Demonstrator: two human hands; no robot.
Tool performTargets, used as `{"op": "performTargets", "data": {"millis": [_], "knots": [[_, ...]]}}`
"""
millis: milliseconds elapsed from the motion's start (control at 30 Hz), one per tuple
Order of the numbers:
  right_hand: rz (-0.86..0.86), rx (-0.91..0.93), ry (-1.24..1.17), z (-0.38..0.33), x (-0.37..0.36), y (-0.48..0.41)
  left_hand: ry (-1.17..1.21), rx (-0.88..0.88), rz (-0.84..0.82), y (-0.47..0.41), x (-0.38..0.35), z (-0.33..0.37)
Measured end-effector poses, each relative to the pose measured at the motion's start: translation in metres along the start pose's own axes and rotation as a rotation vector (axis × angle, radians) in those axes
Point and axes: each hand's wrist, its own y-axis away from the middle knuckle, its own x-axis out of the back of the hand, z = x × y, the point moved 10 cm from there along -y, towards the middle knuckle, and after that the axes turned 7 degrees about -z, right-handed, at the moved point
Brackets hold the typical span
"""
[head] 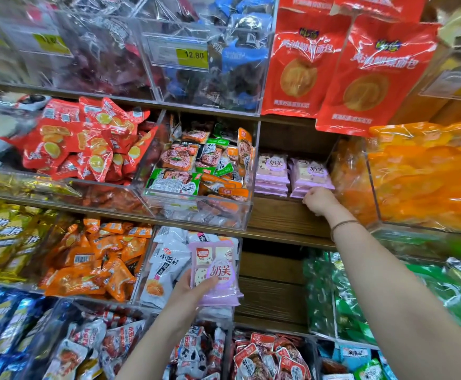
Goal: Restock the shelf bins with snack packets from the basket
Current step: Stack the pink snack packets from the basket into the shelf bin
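My left hand (189,293) holds a small stack of pink snack packets (217,272) in front of the lower shelf, thumb across the top one. On the wooden middle shelf (287,218) stand two stacks of the same pink packets, a left stack (272,174) and a right stack (310,176). My right hand (320,200) reaches up to the right stack, its fingers pressed against the stack's lower front edge. Whether it grips a packet or only touches the stack cannot be told. The basket is not in view.
Clear acrylic bins crowd the shelves: red packets (86,141), mixed green and orange packets (199,165), orange bags (427,174), white packets (166,267), green bags (388,294). Large red bags (342,64) hang just above the pink stacks.
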Motion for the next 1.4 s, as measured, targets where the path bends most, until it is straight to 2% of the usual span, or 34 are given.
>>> {"op": "performTargets", "data": {"millis": [67, 167, 300, 367, 533, 633, 767, 967, 1233, 1400], "knots": [[-0.051, -0.018, -0.153, 0.001, -0.015, 0.019, 0.014, -0.014, -0.010, -0.001, -0.003, 0.003], [-0.131, 0.105, -0.311, -0.015, -0.048, 0.069, 0.062, -0.032, -0.037, -0.004, -0.013, 0.006], [-0.455, 0.230, -0.470, -0.031, -0.123, 0.151, 0.079, 0.004, -0.053, -0.007, -0.032, 0.001], [-0.531, 0.244, -0.514, -0.032, -0.147, 0.175, 0.069, 0.021, -0.058, -0.008, -0.042, 0.000], [-0.445, 0.206, -0.605, -0.018, -0.151, 0.185, 0.022, 0.007, -0.099, -0.012, -0.057, 0.002], [-0.388, 0.182, -0.734, -0.007, -0.146, 0.183, 0.023, 0.009, -0.013, -0.017, -0.049, -0.001], [-0.193, 0.085, -1.002, 0.021, -0.128, 0.172, 0.021, 0.031, 0.148, -0.022, -0.019, -0.015], [0.094, 0.056, -1.283, 0.035, -0.071, 0.134, 0.024, 0.044, 0.104, -0.027, -0.006, -0.025], [0.214, 0.090, -1.127, -0.038, -0.005, 0.032, -0.007, 0.051, 0.072, -0.028, -0.007, -0.025], [0.259, 0.120, -0.827, -0.066, 0.006, 0.010, -0.040, 0.064, 0.064, -0.031, -0.004, -0.031]]}}
